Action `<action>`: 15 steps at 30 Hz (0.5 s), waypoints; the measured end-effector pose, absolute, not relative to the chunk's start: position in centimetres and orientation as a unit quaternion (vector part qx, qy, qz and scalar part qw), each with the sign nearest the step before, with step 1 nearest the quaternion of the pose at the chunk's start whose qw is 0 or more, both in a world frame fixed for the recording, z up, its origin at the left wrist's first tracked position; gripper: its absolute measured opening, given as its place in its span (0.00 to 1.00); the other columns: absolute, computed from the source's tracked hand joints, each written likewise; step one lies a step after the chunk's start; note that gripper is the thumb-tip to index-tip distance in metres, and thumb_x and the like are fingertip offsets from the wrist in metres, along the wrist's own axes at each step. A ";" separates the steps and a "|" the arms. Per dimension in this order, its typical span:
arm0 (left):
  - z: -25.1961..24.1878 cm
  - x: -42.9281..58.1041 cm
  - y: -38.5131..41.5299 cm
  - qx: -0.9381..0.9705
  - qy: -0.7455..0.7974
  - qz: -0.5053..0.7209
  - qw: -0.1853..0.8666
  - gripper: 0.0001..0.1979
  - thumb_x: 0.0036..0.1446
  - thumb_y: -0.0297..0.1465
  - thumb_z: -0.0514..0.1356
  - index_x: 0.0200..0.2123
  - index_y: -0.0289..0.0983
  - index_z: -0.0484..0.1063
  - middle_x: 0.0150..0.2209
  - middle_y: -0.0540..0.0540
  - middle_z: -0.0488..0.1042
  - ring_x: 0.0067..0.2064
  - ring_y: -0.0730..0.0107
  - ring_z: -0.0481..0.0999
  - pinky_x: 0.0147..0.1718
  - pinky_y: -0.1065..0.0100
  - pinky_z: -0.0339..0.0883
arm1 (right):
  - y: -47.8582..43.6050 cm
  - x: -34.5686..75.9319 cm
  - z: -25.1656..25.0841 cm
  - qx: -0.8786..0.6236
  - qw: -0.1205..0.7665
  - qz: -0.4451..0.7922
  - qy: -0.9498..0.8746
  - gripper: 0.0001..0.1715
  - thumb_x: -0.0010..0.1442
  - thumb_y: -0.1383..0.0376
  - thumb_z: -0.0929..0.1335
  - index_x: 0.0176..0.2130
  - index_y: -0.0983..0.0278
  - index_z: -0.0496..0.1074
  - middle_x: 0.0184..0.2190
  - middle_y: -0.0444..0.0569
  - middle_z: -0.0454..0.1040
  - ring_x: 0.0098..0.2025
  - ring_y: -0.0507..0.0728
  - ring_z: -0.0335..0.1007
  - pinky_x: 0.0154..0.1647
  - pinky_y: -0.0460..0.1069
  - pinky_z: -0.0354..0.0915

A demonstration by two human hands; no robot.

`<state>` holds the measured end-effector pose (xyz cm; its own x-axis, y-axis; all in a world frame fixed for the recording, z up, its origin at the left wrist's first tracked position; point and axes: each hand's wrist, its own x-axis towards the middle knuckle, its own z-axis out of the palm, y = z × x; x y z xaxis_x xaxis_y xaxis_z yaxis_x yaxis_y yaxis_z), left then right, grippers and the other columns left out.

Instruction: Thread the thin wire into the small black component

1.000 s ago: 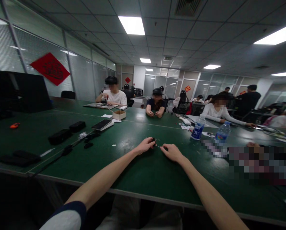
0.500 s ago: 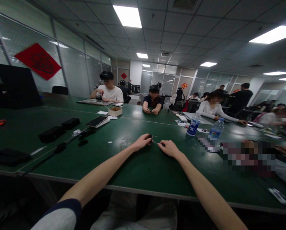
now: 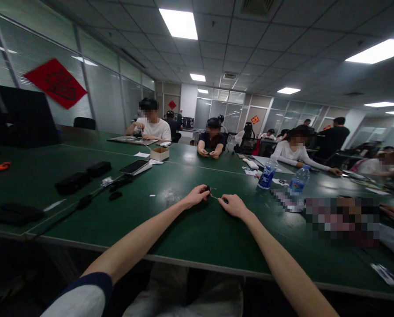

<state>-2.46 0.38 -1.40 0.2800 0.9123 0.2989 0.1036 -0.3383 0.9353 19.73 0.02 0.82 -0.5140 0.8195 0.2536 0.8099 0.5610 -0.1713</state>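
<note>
Both my arms reach out over a large green table [image 3: 190, 233]. My left hand [image 3: 195, 196] is closed in a pinch on a small black part [image 3: 208, 189] at its fingertips. My right hand [image 3: 234, 205] is closed too, pinching a thin light-coloured pin or tool [image 3: 214, 197] whose tip points at the black part. The two hands sit a few centimetres apart, resting on the table top. The part is too small to name.
Black cases [image 3: 73, 182], a cable [image 3: 84, 201], a phone [image 3: 133, 167] and a small cardboard box [image 3: 159, 153] lie to the left. Two water bottles [image 3: 267, 174] stand at right. Several people sit at the far side; another person's arm [image 3: 392, 213] is at right.
The camera has shifted slightly, so the scene sits a little lower and further left than one second ago. My hands keep the same pinching pose on the small part.
</note>
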 end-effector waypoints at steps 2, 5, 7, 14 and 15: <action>-1.4 -2.5 0.4 0.674 0.373 0.467 0.435 0.16 0.56 0.36 0.57 0.44 0.32 0.68 0.36 0.43 0.73 0.29 0.75 0.69 0.30 0.71 0.63 | 0.1 19.7 0.8 -0.463 0.153 0.011 -0.873 0.28 0.63 0.47 0.55 0.38 0.60 0.74 0.33 0.49 0.75 0.34 0.55 0.69 0.33 0.46 0.58; -1.4 -2.4 0.4 0.665 0.376 0.468 0.444 0.15 0.56 0.35 0.56 0.44 0.32 0.68 0.36 0.43 0.73 0.29 0.75 0.69 0.30 0.71 0.63 | 0.1 19.7 0.8 -0.464 0.146 0.009 -0.874 0.28 0.63 0.47 0.54 0.38 0.60 0.74 0.33 0.49 0.75 0.34 0.55 0.69 0.32 0.46 0.58; -1.3 -2.3 0.3 0.661 0.380 0.468 0.447 0.15 0.56 0.35 0.56 0.43 0.32 0.68 0.36 0.43 0.73 0.29 0.75 0.69 0.31 0.71 0.63 | 0.0 19.7 0.9 -0.467 0.140 0.010 -0.873 0.28 0.63 0.47 0.55 0.38 0.60 0.74 0.33 0.48 0.75 0.34 0.55 0.69 0.32 0.46 0.58; -1.2 -2.3 0.0 0.678 0.380 0.456 0.433 0.15 0.55 0.35 0.57 0.43 0.32 0.68 0.37 0.43 0.73 0.31 0.74 0.69 0.32 0.70 0.64 | -0.3 19.5 1.2 -0.477 0.128 0.021 -0.869 0.27 0.63 0.46 0.56 0.39 0.60 0.74 0.32 0.48 0.75 0.33 0.54 0.70 0.33 0.46 0.59; -1.2 -2.4 0.0 0.683 0.380 0.453 0.428 0.15 0.55 0.36 0.57 0.42 0.32 0.68 0.36 0.43 0.73 0.30 0.74 0.69 0.32 0.70 0.63 | -0.4 19.4 1.2 -0.477 0.129 0.017 -0.869 0.27 0.63 0.46 0.56 0.39 0.60 0.74 0.32 0.48 0.75 0.33 0.55 0.70 0.33 0.46 0.59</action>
